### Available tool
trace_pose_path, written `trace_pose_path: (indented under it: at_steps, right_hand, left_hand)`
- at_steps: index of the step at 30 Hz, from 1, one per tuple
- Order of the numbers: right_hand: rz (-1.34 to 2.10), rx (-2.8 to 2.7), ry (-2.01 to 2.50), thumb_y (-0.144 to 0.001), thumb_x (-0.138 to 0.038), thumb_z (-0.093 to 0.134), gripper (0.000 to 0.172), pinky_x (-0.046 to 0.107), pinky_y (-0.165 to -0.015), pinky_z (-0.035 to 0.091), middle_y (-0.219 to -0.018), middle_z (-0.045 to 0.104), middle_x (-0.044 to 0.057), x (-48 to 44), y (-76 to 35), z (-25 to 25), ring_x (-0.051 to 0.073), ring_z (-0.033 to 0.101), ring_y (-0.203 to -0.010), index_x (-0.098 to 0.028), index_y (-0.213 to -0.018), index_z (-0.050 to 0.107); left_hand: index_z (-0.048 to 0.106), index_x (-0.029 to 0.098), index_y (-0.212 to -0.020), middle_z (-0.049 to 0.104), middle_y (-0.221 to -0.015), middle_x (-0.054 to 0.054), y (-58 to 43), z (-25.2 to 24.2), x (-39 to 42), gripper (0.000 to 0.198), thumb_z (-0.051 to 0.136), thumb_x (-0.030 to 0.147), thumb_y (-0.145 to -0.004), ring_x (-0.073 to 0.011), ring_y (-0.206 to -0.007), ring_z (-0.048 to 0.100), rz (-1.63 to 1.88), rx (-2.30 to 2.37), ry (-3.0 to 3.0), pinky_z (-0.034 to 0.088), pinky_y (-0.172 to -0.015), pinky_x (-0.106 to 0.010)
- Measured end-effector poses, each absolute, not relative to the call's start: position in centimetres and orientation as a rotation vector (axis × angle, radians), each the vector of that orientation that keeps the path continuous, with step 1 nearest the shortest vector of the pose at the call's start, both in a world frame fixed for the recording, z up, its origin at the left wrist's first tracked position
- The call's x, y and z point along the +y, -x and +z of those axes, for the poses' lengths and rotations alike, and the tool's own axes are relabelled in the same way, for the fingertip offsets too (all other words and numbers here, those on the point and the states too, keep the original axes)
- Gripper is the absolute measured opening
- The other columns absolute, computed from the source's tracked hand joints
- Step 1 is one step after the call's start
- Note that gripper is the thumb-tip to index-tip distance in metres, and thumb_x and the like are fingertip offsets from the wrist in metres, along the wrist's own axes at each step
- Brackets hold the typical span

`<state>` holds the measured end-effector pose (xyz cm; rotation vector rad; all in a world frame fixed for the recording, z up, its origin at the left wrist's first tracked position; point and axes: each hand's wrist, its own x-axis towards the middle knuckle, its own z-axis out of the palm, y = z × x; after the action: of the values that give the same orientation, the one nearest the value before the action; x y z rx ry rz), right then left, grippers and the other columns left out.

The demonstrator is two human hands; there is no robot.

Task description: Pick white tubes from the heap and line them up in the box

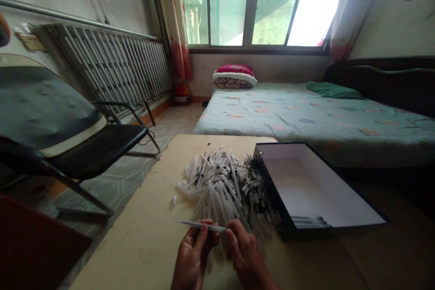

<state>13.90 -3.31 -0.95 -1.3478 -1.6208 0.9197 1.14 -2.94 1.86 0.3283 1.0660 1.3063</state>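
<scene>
Above the near part of the table, my left hand [194, 247] pinches a slim white pen [210, 226] between thumb and fingers, its thin point to the left. The closed fingers of my right hand [245, 248] grip the pen's other end and hide it. Just beyond my hands lies a heap of white pen barrels [220, 199], mixed with small black parts. Dark, thin pen parts [254, 188] are bunched on the heap's right side. One small white piece [173, 201] lies apart on the left.
A dark-edged box [340, 186] with a white inside stands on the table [142, 217] at the right; several finished-looking pens [309, 222] lie along its near wall. Behind are a bed [251, 108] and, at the left, a black chair [98, 145].
</scene>
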Motion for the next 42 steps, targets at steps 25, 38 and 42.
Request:
trace_pose_path:
  at_steps: [25, 38, 42]
  right_hand:
    - [0.901, -1.594, 1.352, -0.092, -0.049, 0.03, 0.033, 0.017, -0.043, 0.031, -0.049, 0.05, -0.005, -3.35, -13.65, -0.68, 0.01, 0.05, -0.042, -0.022, -0.081, 0.045]
    - [0.963, -1.582, 1.327, -0.093, -0.048, 0.029, 0.036, 0.017, -0.041, 0.03, -0.048, 0.049, -0.005, -3.47, -13.72, -0.75, 0.008, 0.045, -0.039, -0.021, -0.076, 0.045]
    - [1.128, -1.556, 1.35, -0.094, -0.049, 0.025, 0.042, 0.016, -0.037, 0.028, -0.043, 0.045, -0.006, -3.46, -13.78, -0.72, 0.007, 0.039, -0.034, -0.022, -0.065, 0.039]
  left_hand:
    - [0.067, 0.012, -0.083, 0.072, -0.074, -0.006, -1.05, 1.21, -2.9, 0.031, 0.079, 0.029, -0.06, -0.0156, -0.066, 0.067, 1.313, 1.042, -0.355, 0.055, -0.065, -0.024]
    - [0.067, 0.013, -0.084, 0.073, -0.076, -0.006, -0.99, 1.03, -2.94, 0.03, 0.078, 0.031, -0.062, -0.0145, -0.066, 0.067, 1.298, 1.037, -0.386, 0.054, -0.065, -0.023]
    - [0.067, 0.012, -0.082, 0.073, -0.074, -0.006, -0.97, 1.06, -2.92, 0.033, 0.079, 0.034, -0.06, -0.0147, -0.064, 0.066, 1.281, 1.026, -0.398, 0.053, -0.064, -0.023]
